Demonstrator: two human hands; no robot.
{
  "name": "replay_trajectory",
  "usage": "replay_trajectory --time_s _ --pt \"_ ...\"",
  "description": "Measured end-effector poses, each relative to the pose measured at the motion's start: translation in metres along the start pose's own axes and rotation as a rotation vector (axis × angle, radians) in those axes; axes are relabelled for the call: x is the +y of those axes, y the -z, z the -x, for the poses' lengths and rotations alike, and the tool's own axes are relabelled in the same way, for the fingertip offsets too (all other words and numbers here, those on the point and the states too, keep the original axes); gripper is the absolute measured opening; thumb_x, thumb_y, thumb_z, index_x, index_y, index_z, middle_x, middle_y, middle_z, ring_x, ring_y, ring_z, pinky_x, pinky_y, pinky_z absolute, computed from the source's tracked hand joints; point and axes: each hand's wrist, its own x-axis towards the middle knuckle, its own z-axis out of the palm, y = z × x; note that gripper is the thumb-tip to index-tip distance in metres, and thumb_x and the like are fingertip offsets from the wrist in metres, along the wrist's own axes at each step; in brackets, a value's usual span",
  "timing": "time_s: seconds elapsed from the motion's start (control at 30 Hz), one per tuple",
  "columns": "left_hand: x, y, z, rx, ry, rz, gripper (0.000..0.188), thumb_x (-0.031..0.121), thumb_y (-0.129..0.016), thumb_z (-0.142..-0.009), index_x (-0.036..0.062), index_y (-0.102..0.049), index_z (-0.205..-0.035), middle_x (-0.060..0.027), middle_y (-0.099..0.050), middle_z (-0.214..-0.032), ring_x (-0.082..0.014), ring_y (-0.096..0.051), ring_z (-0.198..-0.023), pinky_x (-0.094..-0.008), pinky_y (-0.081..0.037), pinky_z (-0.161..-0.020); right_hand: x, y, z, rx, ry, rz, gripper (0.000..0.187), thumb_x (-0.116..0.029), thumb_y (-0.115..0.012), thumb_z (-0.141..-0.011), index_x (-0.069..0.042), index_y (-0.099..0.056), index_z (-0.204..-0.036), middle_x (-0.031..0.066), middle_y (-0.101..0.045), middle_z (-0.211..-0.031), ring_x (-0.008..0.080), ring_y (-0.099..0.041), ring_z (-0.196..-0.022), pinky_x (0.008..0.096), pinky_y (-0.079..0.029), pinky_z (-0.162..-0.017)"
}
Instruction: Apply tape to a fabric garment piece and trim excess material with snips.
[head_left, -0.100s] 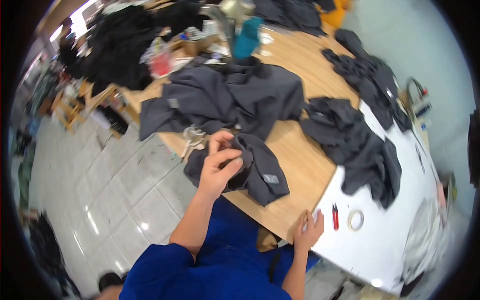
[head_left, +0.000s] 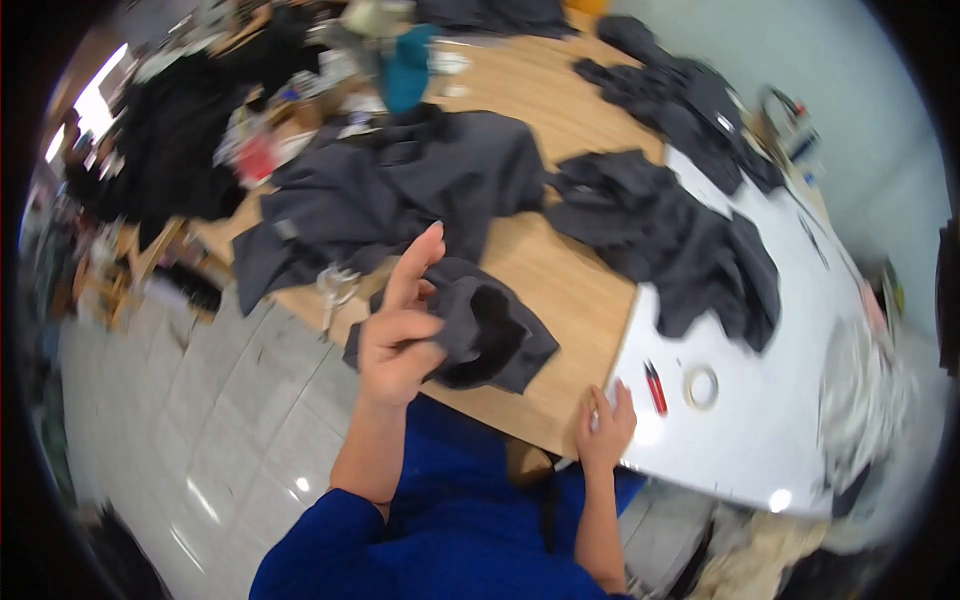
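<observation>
My left hand (head_left: pixel 398 335) is raised over a bunched dark grey garment (head_left: pixel 465 315) near the table's front edge. Its index finger points up and the other fingers are bent, with nothing visible in them. The garment's dark opening faces me, beside the hand. Lying on the table edge, where wood meets white surface, my right hand (head_left: pixel 606 430) has its fingers apart and seems to hold nothing. A pair of red-handled thread snips (head_left: pixel 656 388) and a roll of tape (head_left: pixel 701 386) lie to its right.
A larger dark grey garment (head_left: pixel 400 175) spreads behind my left hand, with a white looped thing (head_left: pixel 338 287) near its lower edge. Another grey garment (head_left: pixel 670 235) lies across to the right. Farther back are a teal item (head_left: pixel 407 70) and a black cloth pile (head_left: pixel 170 140).
The whole view has shifted, moving the table's contents leftward and up. My left hand's index finger has straightened upward from a curled pose. My right hand stays on the table edge.
</observation>
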Motion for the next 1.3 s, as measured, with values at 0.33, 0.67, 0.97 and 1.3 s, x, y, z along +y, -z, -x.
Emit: replay_trajectory --time_s 0.33,0.67,0.97,1.3 --pt "-0.031 -0.108 0.021 -0.239 0.413 0.137 0.022 0.000 -0.059 -0.081 -0.0070 -0.063 -0.102 -0.0091 -0.054 -0.103 -0.0193 -0.051 -0.100 -0.0323 -0.034 -0.097 0.070 0.051 -0.013 0.277 -0.304 -0.549 0.021 -0.005 -0.061 -0.083 -0.003 -0.063 -0.103 0.0119 -0.064 -0.101 0.0243 -0.060 -0.100 0.0317 -0.045 -0.088" --pt "-0.044 -0.105 0.085 -0.138 0.565 0.178 0.032 -0.007 -0.055 -0.083 -0.0026 -0.054 -0.115 -0.0049 -0.055 -0.100 -0.0139 -0.054 -0.100 -0.0287 -0.037 -0.097 0.177 0.064 -0.029 0.189 -0.468 0.230 0.023 -0.020 -0.070 -0.073 -0.017 -0.067 -0.095 0.0091 -0.058 -0.116 0.0283 -0.042 -0.117 0.0449 -0.037 -0.091" --pt "-0.046 -0.115 0.086 -0.084 0.836 0.366 0.038 -0.006 -0.054 -0.087 0.0045 -0.040 -0.121 -0.0088 -0.063 -0.095 -0.0108 -0.059 -0.086 -0.0216 -0.046 -0.079 0.054 0.107 -0.031 0.158 -0.582 -1.080 0.015 -0.012 -0.057 -0.089 0.000 -0.059 -0.097 0.0030 -0.059 -0.076 0.0085 -0.054 -0.072 0.0193 -0.040 -0.067" --pt "-0.050 -0.135 0.091 -0.243 0.522 -0.227 0.050 -0.002 -0.065 -0.080 0.0033 -0.037 -0.120 -0.0123 -0.065 -0.089 -0.0135 -0.062 -0.080 -0.0241 -0.048 -0.069 -0.022 0.162 -0.015 0.116 -0.208 -0.717 0.015 -0.007 -0.068 -0.077 -0.002 -0.064 -0.090 0.0100 -0.064 -0.082 0.0177 -0.057 -0.070 0.0262 -0.044 -0.062"
